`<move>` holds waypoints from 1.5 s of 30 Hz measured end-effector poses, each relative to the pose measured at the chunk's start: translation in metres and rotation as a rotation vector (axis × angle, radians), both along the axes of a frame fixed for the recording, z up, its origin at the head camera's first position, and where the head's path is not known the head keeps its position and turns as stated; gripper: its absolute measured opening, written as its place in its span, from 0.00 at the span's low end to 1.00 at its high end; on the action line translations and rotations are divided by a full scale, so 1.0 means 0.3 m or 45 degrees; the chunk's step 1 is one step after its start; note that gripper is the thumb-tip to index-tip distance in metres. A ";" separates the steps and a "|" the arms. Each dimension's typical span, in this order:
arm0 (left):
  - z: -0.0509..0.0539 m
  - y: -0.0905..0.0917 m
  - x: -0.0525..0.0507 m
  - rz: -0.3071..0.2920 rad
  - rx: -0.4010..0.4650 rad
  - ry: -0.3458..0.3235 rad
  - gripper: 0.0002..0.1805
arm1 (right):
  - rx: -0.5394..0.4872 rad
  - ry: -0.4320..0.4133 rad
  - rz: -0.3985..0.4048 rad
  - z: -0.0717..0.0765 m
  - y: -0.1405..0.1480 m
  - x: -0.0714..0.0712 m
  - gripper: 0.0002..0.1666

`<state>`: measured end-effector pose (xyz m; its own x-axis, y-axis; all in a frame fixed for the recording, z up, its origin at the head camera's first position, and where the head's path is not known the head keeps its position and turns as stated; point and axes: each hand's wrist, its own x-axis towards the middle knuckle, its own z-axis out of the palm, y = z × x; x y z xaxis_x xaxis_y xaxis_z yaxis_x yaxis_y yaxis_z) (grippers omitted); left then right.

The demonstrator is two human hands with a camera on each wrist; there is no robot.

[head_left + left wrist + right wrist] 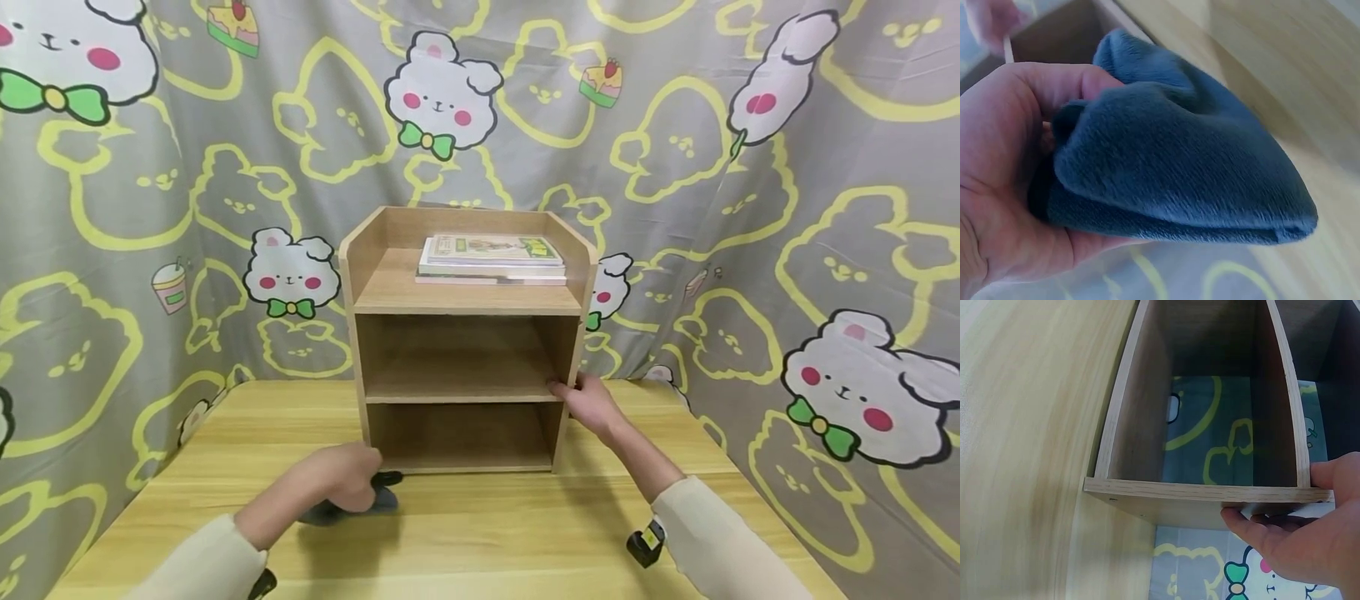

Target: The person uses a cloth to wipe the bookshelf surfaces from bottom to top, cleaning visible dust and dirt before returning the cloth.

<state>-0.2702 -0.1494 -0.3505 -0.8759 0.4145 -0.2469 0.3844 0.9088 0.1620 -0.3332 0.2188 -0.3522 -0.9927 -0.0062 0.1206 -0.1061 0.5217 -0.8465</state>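
My left hand [341,473] holds a folded dark blue-grey plush cloth [1172,162] just above the table, near the lower left front corner of a small wooden shelf [468,311]. In the left wrist view the thumb lies on one side of the cloth and the fingers go behind it, partly hidden. My right hand [592,406] grips the shelf's right side panel [1210,491] at about the height of the middle board. Its thumb is on the inside of the panel and its fingers are on the outside, as the right wrist view shows.
A stack of several thin books [491,258] lies on the shelf's top, towards the right. The shelf stands on a light wooden table [480,542]. Behind and at both sides hangs a grey curtain [525,179] with cartoon prints.
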 end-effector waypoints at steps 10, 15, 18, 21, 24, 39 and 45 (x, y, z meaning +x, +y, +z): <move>-0.011 0.157 -0.038 -0.223 0.094 0.436 0.12 | -0.007 0.009 0.004 0.000 0.003 -0.008 0.27; -0.086 0.171 -0.092 -0.234 0.107 0.621 0.15 | -0.001 0.008 0.001 -0.011 0.009 -0.008 0.27; -0.156 0.154 -0.118 -0.192 0.122 0.659 0.20 | 0.007 0.001 -0.003 -0.020 0.009 -0.004 0.28; -0.223 0.128 -0.132 -0.142 0.159 0.661 0.27 | 0.014 0.002 -0.008 -0.022 0.005 -0.003 0.28; -0.277 0.110 -0.132 -0.111 0.166 0.645 0.37 | 0.023 0.009 -0.006 -0.019 0.002 -0.005 0.28; -0.321 0.140 -0.105 -0.015 0.158 0.659 0.40 | -0.003 -0.002 0.014 -0.009 0.012 -0.004 0.27; -0.319 0.167 -0.113 0.031 0.176 0.634 0.40 | 0.003 -0.003 -0.005 -0.004 0.002 0.002 0.26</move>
<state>-0.3042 -0.0992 -0.4461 -0.8830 0.3919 0.2582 0.4246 0.9015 0.0837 -0.3328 0.2196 -0.3534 -0.9930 -0.0028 0.1182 -0.1021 0.5242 -0.8454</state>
